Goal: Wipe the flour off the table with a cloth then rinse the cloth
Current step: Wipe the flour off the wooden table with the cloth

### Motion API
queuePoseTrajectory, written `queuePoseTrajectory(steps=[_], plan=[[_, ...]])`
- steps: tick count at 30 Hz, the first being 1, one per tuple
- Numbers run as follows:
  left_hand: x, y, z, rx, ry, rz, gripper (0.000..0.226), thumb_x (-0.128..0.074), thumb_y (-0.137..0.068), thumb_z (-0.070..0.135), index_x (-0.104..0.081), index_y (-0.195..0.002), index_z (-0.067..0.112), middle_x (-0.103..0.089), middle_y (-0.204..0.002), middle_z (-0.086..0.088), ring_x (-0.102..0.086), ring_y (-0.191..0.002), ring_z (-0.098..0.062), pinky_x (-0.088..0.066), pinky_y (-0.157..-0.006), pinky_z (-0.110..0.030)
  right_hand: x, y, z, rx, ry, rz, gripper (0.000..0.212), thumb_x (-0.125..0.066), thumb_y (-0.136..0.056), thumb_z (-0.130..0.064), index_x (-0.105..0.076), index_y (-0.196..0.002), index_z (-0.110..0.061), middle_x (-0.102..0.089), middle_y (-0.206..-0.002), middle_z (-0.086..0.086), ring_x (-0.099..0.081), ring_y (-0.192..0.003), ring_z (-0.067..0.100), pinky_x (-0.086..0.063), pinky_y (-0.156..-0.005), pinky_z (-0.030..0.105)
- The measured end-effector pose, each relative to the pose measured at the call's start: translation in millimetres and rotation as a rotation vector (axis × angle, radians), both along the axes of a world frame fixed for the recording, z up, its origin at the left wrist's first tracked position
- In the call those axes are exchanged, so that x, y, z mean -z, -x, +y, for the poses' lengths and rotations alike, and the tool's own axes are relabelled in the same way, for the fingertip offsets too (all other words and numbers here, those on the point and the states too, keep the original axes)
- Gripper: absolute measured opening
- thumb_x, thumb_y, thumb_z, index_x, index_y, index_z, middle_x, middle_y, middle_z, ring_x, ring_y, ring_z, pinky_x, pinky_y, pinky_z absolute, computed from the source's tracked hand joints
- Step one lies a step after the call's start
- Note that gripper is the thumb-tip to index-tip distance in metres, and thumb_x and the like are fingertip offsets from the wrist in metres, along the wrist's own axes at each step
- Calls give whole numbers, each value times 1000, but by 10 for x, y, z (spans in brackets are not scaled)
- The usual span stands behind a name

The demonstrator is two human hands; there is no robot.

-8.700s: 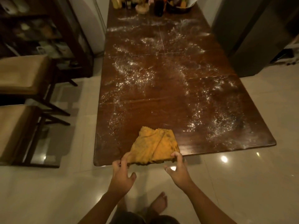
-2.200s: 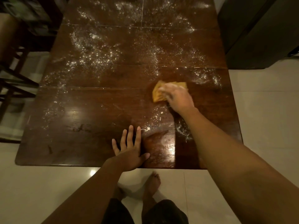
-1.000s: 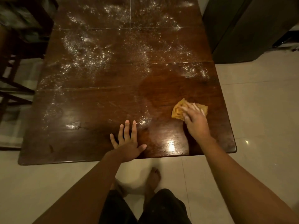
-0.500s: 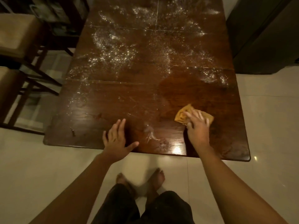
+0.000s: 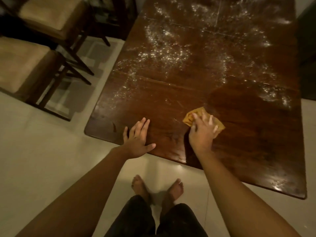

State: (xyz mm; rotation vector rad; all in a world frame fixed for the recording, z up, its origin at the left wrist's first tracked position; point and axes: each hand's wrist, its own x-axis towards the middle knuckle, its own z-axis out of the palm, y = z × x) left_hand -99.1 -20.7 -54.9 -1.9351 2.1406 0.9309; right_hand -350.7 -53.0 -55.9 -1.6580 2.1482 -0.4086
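From the head camera: the right hand (image 5: 202, 132) lies palm down on the yellow cloth (image 5: 192, 116), fingers spread flat across it and pressing it onto the table (image 5: 239, 151), not curled around it. The cloth is bunched into a rough wedge, its long axis running from upper left to lower right, with corners poking out on both sides of the hand. It sits on the near part of the tabletop, a little in from the near edge. The left hand (image 5: 138, 140) is flat on the wood right at that edge, fingers straight and slightly apart, thumb out to the side, holding nothing. The two hands are near each other but apart. Around the cloth the wood looks dark and bare; flour (image 5: 162, 52) speckles the far half and the right side. Pale floor (image 5: 42, 159) opens to the left, with two cushioned chairs (image 5: 25, 65) well off beyond it. Bare feet (image 5: 157, 187) stand just short of the table.
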Motion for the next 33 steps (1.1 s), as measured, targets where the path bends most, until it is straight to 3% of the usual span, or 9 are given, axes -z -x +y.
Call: queuePoseTrajectory(steps=[4, 6, 9, 13, 18, 25, 27, 30, 33], plan=[[-111, -288, -2, -49, 180, 57, 81, -47, -83, 61, -5, -149, 40, -5, -157, 3, -9, -143, -22, -1, -112, -56, -46, -541, 6, -869, -110, -59, 50, -53, -97, -7, -56, -139, -35, -33, -161, -5, -15, -153, 24, 5, -119, 51], [-168, -594, -75, -185, 220, 49, 74, -47, -85, 57, -11, -148, 42, -9, -155, 0, -11, -141, -26, -3, -112, -57, -4, -416, -138, -1059, -112, -95, 47, -57, -97, -9, -60, -135, -36, -36, -159, -8, -20, -151, 18, 2, -120, 47], [-144, -1106, -203, -354, 146, -53, 69, -48, -91, 48, -8, -147, 42, -3, -157, -2, -5, -143, -30, -1, -114, -57, 97, -301, -303, -626, -23, -68, 47, -57, -96, -8, -59, -136, -34, -39, -158, -1, -25, -150, 24, -12, -123, 55], [-47, -1290, -283, -417, 17, -91, 72, -41, -93, 53, 5, -148, 42, 12, -158, 3, 2, -144, -33, -4, -114, -58, 69, -863, -583, 30, 59, -50, 43, -45, -99, -5, -58, -137, -21, -37, -159, 7, -19, -151, 35, -9, -123, 55], [-31, -1301, -321, -402, -23, -83, 78, -41, -93, 56, 12, -148, 40, 20, -157, 6, 6, -144, -30, -7, -113, -57, 51, -1745, -1079, -179, 47, -52, 42, -46, -101, -11, -54, -141, -23, -32, -161, 4, -15, -152, 33, -6, -123, 55], [-42, -1295, -342, -409, -86, -43, 85, -38, -94, 55, 25, -146, 30, 27, -155, 10, 16, -145, -22, -7, -112, -56, 104, -2143, -1084, -1016, -11, -144, 42, -56, -96, -7, -64, -131, -28, -46, -153, 3, -29, -148, 28, -10, -121, 48], [-45, -1320, -341, -389, -100, -11, 86, -38, -94, 55, 27, -145, 29, 30, -154, 10, 19, -144, -21, -6, -113, -56, 120, -1896, -1173, -953, 18, -130, 41, -59, -96, -7, -65, -129, -29, -47, -152, 3, -32, -147, 27, -15, -122, 51], [-38, -1376, -337, -369, -90, 18, 88, -37, -94, 55, 29, -145, 28, 31, -154, 9, 22, -144, -20, -7, -112, -57, 90, -1925, -1409, -476, 62, -104, 37, -54, -99, -12, -63, -131, -30, -42, -156, 2, -30, -148, 28, -20, -121, 57], [-28, -1386, -328, -365, -88, 39, 90, -37, -94, 57, 30, -145, 25, 31, -154, 8, 23, -144, -19, -8, -112, -57, 44, -2415, -1595, -222, 59, -74, 38, -50, -101, -17, -58, -137, -30, -38, -158, 1, -23, -151, 29, -10, -123, 57]])
